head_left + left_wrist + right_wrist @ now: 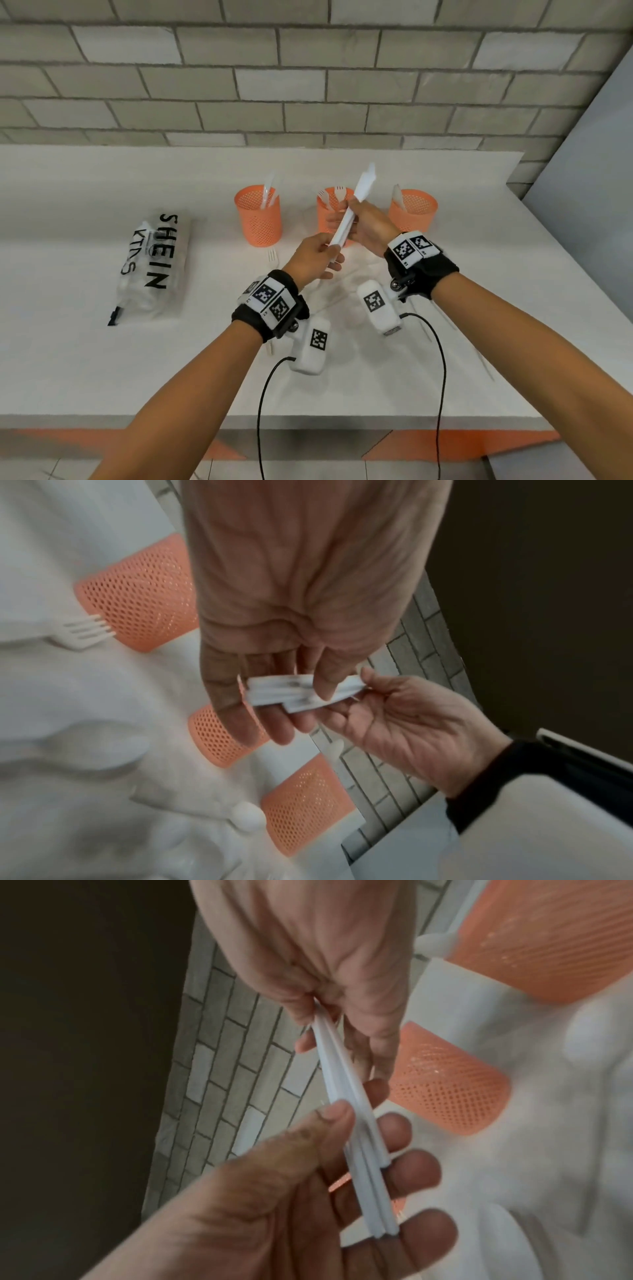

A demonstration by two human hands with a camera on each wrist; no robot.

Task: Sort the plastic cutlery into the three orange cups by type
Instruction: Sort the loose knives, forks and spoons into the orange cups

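A bundle of white plastic cutlery (352,209) is held up in front of the middle orange cup (325,219), blades or heads pointing up and away. My right hand (363,219) grips its middle. My left hand (320,255) pinches the handle ends between thumb and fingers. In the left wrist view the bundle (291,691) shows end-on; in the right wrist view the bundle (352,1118) runs between both hands. The left cup (258,219) holds clear pieces, the middle one forks, the right cup (412,210) one pale piece. A loose fork (272,257) lies beside the left cup.
A plastic bag (154,267) printed SHEIN lies at the left of the white table (102,377). More pale cutlery (424,329) lies under my arms, hard to make out. A brick wall (308,85) stands behind the cups, and a grey panel (589,171) to the right.
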